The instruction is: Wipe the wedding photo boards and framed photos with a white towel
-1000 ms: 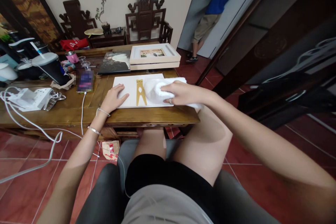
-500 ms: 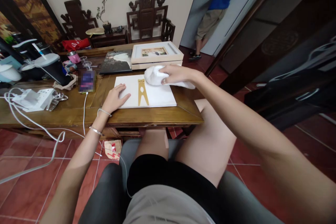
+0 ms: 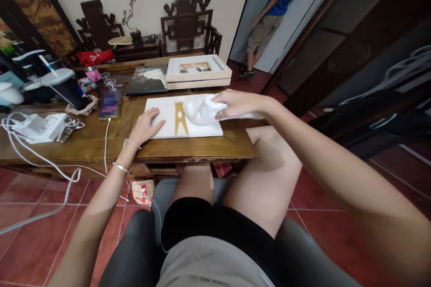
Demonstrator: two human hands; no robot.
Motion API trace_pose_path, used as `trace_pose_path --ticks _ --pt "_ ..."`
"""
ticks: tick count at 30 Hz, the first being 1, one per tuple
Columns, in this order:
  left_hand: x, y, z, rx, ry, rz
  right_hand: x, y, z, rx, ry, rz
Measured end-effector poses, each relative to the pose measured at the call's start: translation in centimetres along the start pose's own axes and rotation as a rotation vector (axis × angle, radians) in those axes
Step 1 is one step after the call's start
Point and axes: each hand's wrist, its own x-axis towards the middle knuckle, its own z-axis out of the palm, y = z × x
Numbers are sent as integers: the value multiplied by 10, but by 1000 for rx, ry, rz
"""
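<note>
Wiping seems unfinished: the right hand (image 3: 237,103), curled round a bunched cloth (image 3: 202,110), has it over the right part of the board (image 3: 205,130) on the desk (image 3: 202,147); the left hand (image 3: 146,125), loosely spread, rests there gripping nothing. What remains is unclear.

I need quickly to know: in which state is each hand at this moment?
Left hand: open, laid on the left edge of the white panel.
Right hand: closed, holding a white cloth.
</note>
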Motion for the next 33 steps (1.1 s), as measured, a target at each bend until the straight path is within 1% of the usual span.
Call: trace_pose_path --ticks 3,5,7,9,11,14,16,20,22,23,24,26,29,31,33 --pt "0 0 -1 1 -5 -5 38 27 -7 57 80 72" --pt "0 0 0 -1 -5 -3 57 39 -11 115 133 111" --pt "0 -1 0 -5 -2 2 68 47 -11 148 177 129" --pt "1 -1 1 -7 4 9 71 49 -8 144 195 139" --pt "1 -2 1 -5 12 16 65 46 -3 119 200 134" --pt "1 -1 2 5 12 18 39 31 7 84 173 73" --pt "1 -1 2 9 7 15 13 15 11 81 113 16" --pt "0 -2 2 9 7 15 -36 -21 10 130 -83 -61" --pt "0 -2 3 2 9 17 -46 -30 6 136 -130 -81" --pt "0 -3 3 -4 10 18 -46 -30 5 127 -127 -85" --pt "0 -3 3 -10 9 19 -43 -28 4 110 -107 -85" --pt "0 -3 3 -19 10 18 -26 -20 4 54 -25 -73" --pt "1 -3 2 -17 12 15 15 -9 11 -60 149 -13" --pt "1 -3 2 -13 9 17 42 -11 20 -111 237 31" --pt "1 -3 1 -12 5 20 61 -20 31 -131 266 41"
